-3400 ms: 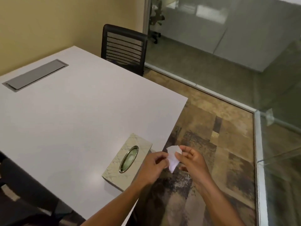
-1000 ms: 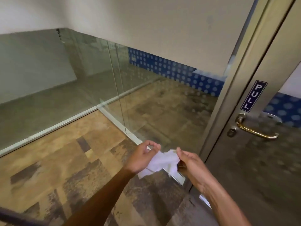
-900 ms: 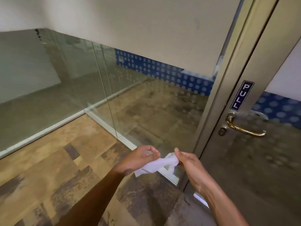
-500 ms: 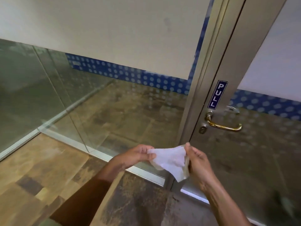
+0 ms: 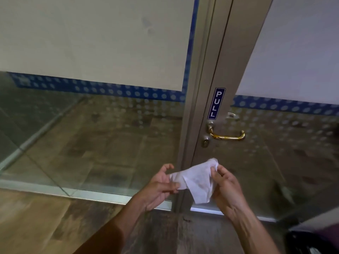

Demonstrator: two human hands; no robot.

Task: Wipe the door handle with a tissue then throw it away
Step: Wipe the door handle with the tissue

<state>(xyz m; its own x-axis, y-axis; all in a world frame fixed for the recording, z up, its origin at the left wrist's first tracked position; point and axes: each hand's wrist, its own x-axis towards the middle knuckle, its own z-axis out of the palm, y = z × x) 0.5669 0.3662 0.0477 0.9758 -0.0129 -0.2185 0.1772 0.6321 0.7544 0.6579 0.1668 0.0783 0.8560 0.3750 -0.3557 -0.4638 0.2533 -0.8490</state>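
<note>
A white tissue is spread between both of my hands in front of the door. My left hand pinches its left edge and my right hand grips its right side near the top corner. Above them, a gold lever door handle sticks out to the right from the grey metal door frame, under a blue "PULL" sign. A round keyhole sits just below the handle's base. The tissue hangs well below the handle, apart from it.
Glass wall panels with a frosted upper part and a blue dotted band run to the left of the door. The door's own glass fills the right. A dark object lies at the bottom right corner. Patterned carpet covers the floor.
I have walked from the table with the tissue box to the door. Over the last second the handle has come closer and more central, and my hands have opened the tissue out wider.
</note>
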